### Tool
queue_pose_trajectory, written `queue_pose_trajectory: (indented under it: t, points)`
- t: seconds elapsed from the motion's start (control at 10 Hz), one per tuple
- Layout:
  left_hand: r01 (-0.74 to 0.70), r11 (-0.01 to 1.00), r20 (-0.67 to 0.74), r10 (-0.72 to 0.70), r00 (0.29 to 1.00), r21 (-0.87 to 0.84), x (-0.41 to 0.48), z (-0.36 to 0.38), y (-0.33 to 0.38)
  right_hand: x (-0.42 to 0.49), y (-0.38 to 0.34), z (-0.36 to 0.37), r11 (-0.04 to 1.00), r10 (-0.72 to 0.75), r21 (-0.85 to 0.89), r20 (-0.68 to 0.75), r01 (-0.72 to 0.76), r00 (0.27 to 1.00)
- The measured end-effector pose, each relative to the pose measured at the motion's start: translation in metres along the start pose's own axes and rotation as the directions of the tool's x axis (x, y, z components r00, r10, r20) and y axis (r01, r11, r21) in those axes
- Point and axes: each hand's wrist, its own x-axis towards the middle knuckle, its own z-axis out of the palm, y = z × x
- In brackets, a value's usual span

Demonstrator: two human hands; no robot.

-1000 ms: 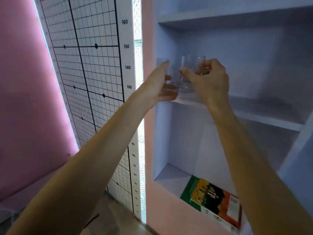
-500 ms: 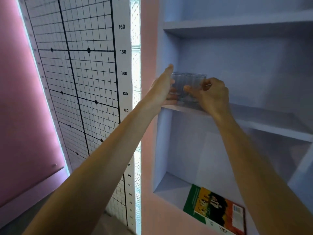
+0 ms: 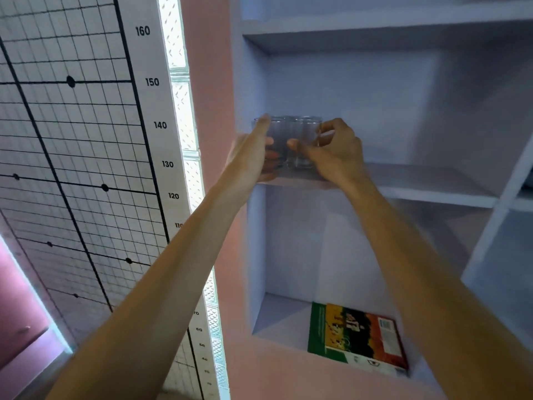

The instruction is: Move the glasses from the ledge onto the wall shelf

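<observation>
Two clear drinking glasses stand side by side at the left end of the pale blue wall shelf. My left hand wraps the left glass, its fingers showing through the glass. My right hand grips the right glass, thumb in front and fingers behind. Both glass bases look to be resting on the shelf board. The ledge is out of view.
The shelf unit has another board above and a compartment below holding a green and orange book. A side wall of the unit is close to the left glass. A height chart and glass blocks lie to the left.
Both hands lowered the two glasses from just above the shelf edge down onto the shelf board and pushed them slightly inward. The camera view shifted upward a little.
</observation>
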Motion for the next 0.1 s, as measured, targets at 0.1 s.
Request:
queue_pose_trajectory:
  t: [0.1]
  points:
    - [-0.045, 0.999, -0.044, 0.046, 0.998, 0.005, 0.0024, 0.0, -0.0047, -0.0045, -0.0011, 0.0025, 1.0, -0.017, 0.0, -0.044, 0.017, 0.999]
